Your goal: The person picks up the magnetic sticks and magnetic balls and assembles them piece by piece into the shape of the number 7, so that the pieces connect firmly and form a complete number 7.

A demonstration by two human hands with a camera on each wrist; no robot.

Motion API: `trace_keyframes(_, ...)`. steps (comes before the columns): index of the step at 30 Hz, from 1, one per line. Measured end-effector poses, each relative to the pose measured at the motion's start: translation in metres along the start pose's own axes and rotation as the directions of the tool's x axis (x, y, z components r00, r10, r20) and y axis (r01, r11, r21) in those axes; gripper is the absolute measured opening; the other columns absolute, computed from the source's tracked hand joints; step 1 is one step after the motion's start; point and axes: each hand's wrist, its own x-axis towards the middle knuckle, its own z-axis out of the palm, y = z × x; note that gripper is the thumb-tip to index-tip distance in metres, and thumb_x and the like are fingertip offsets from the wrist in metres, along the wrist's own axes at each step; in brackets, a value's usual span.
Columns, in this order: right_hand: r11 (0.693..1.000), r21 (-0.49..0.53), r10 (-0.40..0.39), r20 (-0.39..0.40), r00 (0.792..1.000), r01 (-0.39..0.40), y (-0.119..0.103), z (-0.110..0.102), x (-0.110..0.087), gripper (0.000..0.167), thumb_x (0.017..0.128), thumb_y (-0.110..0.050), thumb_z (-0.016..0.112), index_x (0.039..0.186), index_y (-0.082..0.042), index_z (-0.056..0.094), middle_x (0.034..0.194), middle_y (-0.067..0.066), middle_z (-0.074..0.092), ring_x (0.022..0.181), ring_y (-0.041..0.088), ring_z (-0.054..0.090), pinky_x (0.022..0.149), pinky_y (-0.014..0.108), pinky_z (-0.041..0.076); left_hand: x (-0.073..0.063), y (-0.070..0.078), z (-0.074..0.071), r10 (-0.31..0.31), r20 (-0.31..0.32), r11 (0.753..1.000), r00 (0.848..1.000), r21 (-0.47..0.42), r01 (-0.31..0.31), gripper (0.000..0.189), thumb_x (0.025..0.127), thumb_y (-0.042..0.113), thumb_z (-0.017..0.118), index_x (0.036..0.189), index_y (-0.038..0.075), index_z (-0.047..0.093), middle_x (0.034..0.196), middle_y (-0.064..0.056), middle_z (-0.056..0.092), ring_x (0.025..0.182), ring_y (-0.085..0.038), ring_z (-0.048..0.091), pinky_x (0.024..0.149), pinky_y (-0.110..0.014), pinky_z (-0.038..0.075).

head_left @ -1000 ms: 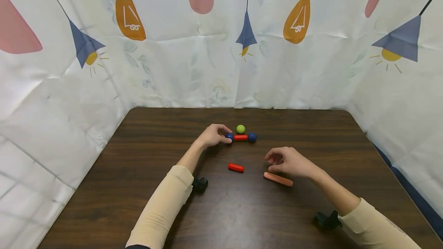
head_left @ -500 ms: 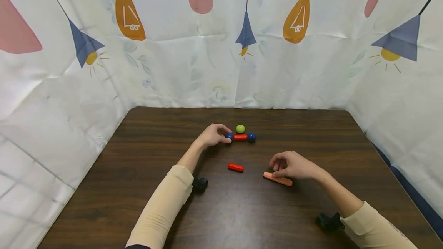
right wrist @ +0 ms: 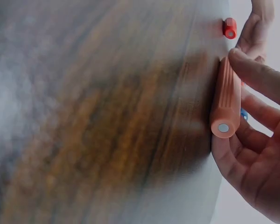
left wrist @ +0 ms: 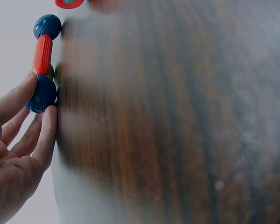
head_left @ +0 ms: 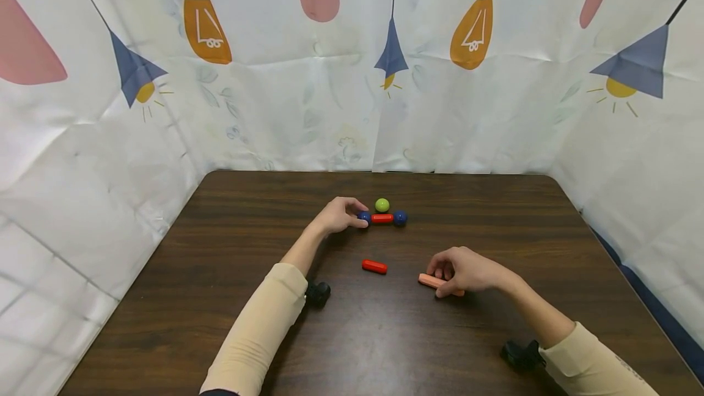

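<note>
One orange rod (right wrist: 226, 98) lies in front of the bar (head_left: 382, 219) and to its right, pinched in the right hand (head_left: 466, 271). At the bar's left end, the left hand (head_left: 337, 216) grips a blue ball (left wrist: 42, 93). I judge the bar assembled, with the orange rod, the red rod (head_left: 374, 266) before it and the green ball (head_left: 382, 205) behind it left to join. Left-wrist view mostly hides the green ball; I can't tell whether it touches the bar.

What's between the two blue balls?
A red rod, touching the held blue ball and the free blue ball; left wrist and head views show it.
</note>
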Motion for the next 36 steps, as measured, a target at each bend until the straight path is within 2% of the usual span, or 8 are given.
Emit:
trace_keyframes(8,1.000,0.023,0.008,0.033,0.999,-0.008,-0.001,0.001,-0.001,0.027,0.082,-0.013,0.088,0.102,-0.010,0.070,0.081,-0.001,0.062,0.059,0.011,0.055,0.055,0.028,0.049,0.001,-0.002,0.002,0.000,0.000,1.000,1.000,-0.029,0.000,0.029,0.089,0.011,0.082,0.117,0.008,0.074,0.114,-0.007,0.069,0.103,-0.024,0.064,0.092,-0.040,0.051)
trace_keyframes(17,0.999,-0.020,0.050,0.032,0.998,-0.049,-0.002,-0.003,-0.006,0.032,0.080,-0.013,0.089,0.102,-0.010,0.067,0.083,0.002,0.059,0.069,0.012,0.053,0.061,0.028,0.046,0.000,-0.002,0.003,-0.002,-0.005,1.000,1.000,-0.021,0.002,0.029,0.089,0.012,0.082,0.117,0.009,0.074,0.114,-0.006,0.068,0.104,-0.025,0.065,0.093,-0.041,0.051)
trace_keyframes(31,0.992,-0.050,0.116,0.050,0.992,-0.113,-0.003,-0.008,-0.011,0.028,0.080,-0.013,0.088,0.096,-0.012,0.065,0.081,-0.001,0.059,0.071,0.014,0.054,0.063,0.029,0.046,0.000,-0.002,0.001,-0.002,-0.007,1.000,1.000,-0.018,0.002,0.029,0.089,0.012,0.082,0.117,0.010,0.074,0.115,-0.006,0.068,0.105,-0.025,0.063,0.093,-0.041,0.051)
trace_keyframes(36,0.993,-0.053,0.110,0.055,0.992,-0.107,-0.003,-0.008,-0.011,0.023,0.081,-0.011,0.087,0.094,-0.012,0.067,0.079,-0.003,0.059,0.070,0.013,0.054,0.062,0.029,0.046,0.001,-0.002,0.001,-0.005,-0.008,1.000,1.000,-0.014,0.005,0.029,0.089,0.012,0.082,0.116,0.010,0.075,0.115,-0.006,0.068,0.105,-0.025,0.063,0.093,-0.041,0.051)
